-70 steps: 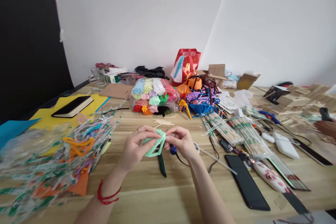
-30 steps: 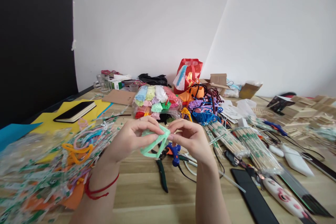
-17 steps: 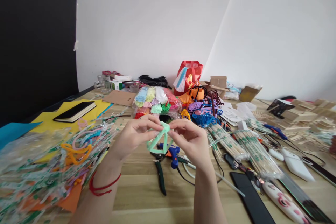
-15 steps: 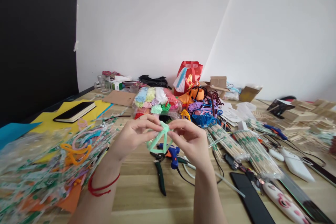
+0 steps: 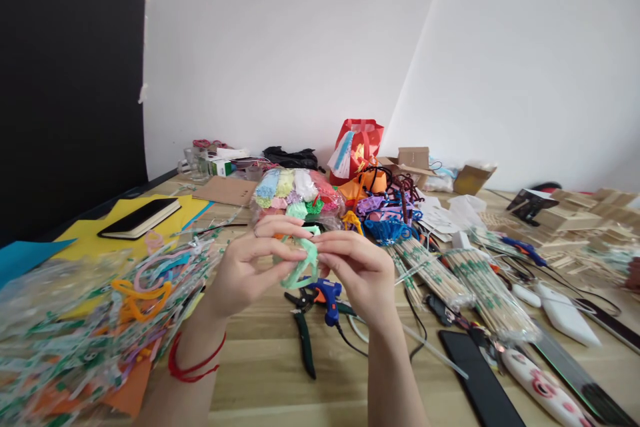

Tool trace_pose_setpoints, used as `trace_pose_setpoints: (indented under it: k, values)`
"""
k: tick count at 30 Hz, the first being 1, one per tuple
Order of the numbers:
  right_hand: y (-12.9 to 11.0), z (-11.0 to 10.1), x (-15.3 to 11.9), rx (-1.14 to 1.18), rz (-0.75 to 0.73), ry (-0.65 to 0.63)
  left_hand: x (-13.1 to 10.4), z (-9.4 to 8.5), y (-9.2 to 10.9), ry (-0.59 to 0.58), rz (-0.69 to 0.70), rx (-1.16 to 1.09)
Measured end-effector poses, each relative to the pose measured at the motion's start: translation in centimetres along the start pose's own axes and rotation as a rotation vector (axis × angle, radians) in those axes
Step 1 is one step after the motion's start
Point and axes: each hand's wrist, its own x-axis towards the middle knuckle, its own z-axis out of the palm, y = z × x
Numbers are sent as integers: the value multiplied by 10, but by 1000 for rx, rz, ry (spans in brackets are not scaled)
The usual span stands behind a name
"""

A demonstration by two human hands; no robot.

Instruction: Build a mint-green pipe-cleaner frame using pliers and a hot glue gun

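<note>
Between my two hands, above the table, is a light green frame of bent pipe cleaners. My left hand pinches its left side between thumb and fingers; a red string bracelet circles that wrist. On the other side, my right hand pinches the frame's upper right part with thumb and forefinger. The fingers hide some of the frame. Below the hands lie a blue glue gun and dark green-handled pliers or cutters.
Clear-wrapped pipe cleaner bundles stand behind my hands. Loose strips and wrappers cover the left side. Packs of wooden sticks, a black phone and a white patterned case lie right. A notebook rests on yellow paper.
The green frame has turned between my hands, so its spoked top no longer faces up. My right fingers have shifted their pinch along it; my left fingers now cover more of it.
</note>
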Motion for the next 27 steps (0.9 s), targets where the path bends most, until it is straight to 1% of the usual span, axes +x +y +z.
trace_pose_setpoints:
  k: [4, 7, 12, 19, 27]
  values:
    - [-4, 3, 2, -108, -141, -1, -2, -2, -4, 10, 28, -90]
    - [-7, 5, 3, -166, -179, -2, -3, -3, -5, 9, 29, -79]
    - [-8, 3, 3, -234, -193, 12, -3, -2, 0, 13, 23, 1]
    - [-11, -1, 2, -255, -178, -30, -1, -3, 5, -39, 49, 63]
    - [-14, -1, 1, -282, -145, -27, -3, -4, 10, -79, 27, 184]
